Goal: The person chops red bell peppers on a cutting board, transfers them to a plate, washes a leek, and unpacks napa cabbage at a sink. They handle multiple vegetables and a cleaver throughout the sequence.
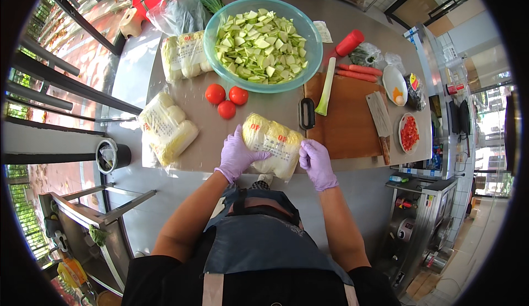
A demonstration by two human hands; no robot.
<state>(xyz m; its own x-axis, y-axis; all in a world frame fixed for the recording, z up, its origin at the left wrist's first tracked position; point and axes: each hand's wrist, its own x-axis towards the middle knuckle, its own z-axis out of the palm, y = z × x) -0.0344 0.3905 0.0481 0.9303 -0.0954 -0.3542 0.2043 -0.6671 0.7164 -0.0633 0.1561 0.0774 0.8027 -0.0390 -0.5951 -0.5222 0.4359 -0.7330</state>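
Observation:
A clear plastic pack of napa cabbages (275, 144), printed with writing, is held at the front edge of the steel table (264, 99). My left hand (241, 155), in a purple glove, grips the pack's left side with the thumb across its front. At the right side, the gloved fingers of my right hand (317, 163) pinch the wrap near the upper corner. Two similar packs lie to the left, the nearer cabbage pack (167, 126) and the farther cabbage pack (186, 56). Behind my hands sit three tomatoes (226, 109).
A large basin (210, 58) of sliced green vegetable stands at the back. On the right, a brown cutting board (343, 140) carries a leek piece (326, 89) and a cleaver (379, 113). Beyond are carrots (359, 73), a red bottle (350, 43) and a plate of chopped red pepper (409, 134).

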